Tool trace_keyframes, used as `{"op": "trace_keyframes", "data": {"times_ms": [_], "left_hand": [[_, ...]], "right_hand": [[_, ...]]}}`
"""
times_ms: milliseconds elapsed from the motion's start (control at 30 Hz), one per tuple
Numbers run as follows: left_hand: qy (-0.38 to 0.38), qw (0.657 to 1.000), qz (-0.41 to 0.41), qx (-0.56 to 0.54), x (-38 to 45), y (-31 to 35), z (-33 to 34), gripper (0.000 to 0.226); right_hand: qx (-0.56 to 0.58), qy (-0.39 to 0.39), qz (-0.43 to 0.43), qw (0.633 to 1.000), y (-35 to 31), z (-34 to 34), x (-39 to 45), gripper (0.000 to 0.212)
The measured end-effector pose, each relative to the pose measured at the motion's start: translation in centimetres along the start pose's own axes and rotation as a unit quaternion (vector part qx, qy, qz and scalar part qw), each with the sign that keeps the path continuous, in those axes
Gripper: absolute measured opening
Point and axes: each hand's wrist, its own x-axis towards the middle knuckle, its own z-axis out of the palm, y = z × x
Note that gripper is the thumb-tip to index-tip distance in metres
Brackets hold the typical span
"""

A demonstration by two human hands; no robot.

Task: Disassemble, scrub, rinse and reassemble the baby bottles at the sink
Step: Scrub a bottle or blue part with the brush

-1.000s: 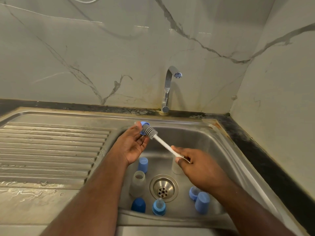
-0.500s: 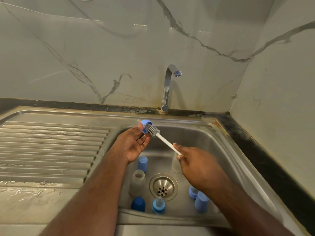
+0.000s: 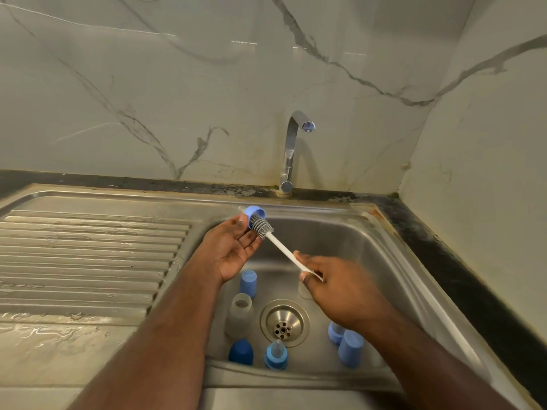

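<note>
1. Scrubbing under way: right hand [image 3: 340,291] pinches the white handle of the bottle brush [image 3: 281,247] near its tail end, thumb on top, fingers curled beneath.
2. Left hand [image 3: 233,247] holds a small blue cap [image 3: 253,211] at its fingertips, palm up, fingers only loosely bent; the cap sits above the sink's back-left corner, just over the rim.
3. Grey bristle head is pushed part-way into the cap's open mouth. Judgement: a good scrub here wants the cap turned against the bristles while the brush works in short strokes, so the inner wall and thread get covered all round.
4. Judgement: the fingertip hold on the cap looks light; a firmer pinch would stop it popping off toward the drainboard [image 3: 88,261].
5. Tap [image 3: 291,149] at the back edge shows no water running, so the rinse seems not yet begun.
6. Sink [image 3: 384,261] floor: a clear bottle body [image 3: 239,315] and a blue cap beside it left of the drain [image 3: 284,322]; a dark blue cap [image 3: 241,352] and a blue collar with teat [image 3: 276,355] at the front edge; two blue pieces front-right.
7. Open room: the basin's back-right part is bare steel. The wall close on the right limits elbow swing; the wet drainboard offers set-down space.
</note>
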Motion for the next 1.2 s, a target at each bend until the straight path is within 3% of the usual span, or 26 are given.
{"op": "trace_keyframes", "data": {"times_ms": [133, 333, 433, 600, 733, 833, 1000, 1100, 1200], "left_hand": [[-0.025, 0.999, -0.023, -0.018, -0.1, 0.1, -0.1, 0.028], [0.028, 0.997, -0.067, 0.021, -0.2, -0.1, 0.0, 0.040], [0.065, 0.995, -0.051, 0.050, 0.2, -0.4, -0.2, 0.044], [0.049, 0.998, -0.013, 0.039, 0.4, -0.5, -0.1, 0.037], [0.039, 0.999, -0.001, 0.018, 0.6, -0.5, -0.2, 0.037], [0.011, 1.000, 0.000, -0.003, 0.6, -0.3, -0.2, 0.032], [0.002, 1.000, 0.008, -0.004, 0.5, -0.4, 0.1, 0.030], [0.010, 1.000, 0.011, -0.021, 0.5, -0.3, -0.2, 0.030], [0.009, 1.000, 0.011, -0.012, 0.4, -0.2, -0.1, 0.029]], "right_hand": [[0.047, 0.004, 0.011, 0.999, 0.9, -0.4, 0.0, 0.043], [-0.097, 0.022, -0.015, 0.995, 0.7, -0.2, -0.2, 0.046], [-0.114, 0.034, -0.015, 0.993, 0.8, -0.2, -0.2, 0.046], [-0.145, 0.045, -0.006, 0.988, 0.7, 0.2, 0.1, 0.047], [-0.037, -0.010, 0.009, 0.999, 0.5, 0.1, 0.1, 0.045], [0.060, -0.004, 0.015, 0.998, 0.6, -0.3, -0.1, 0.042], [-0.034, 0.006, 0.006, 0.999, 0.2, -0.2, -0.2, 0.046], [0.038, -0.023, 0.017, 0.999, 0.1, -0.1, -0.1, 0.043], [0.099, -0.005, 0.026, 0.995, 0.5, -0.6, -0.1, 0.042]]}}
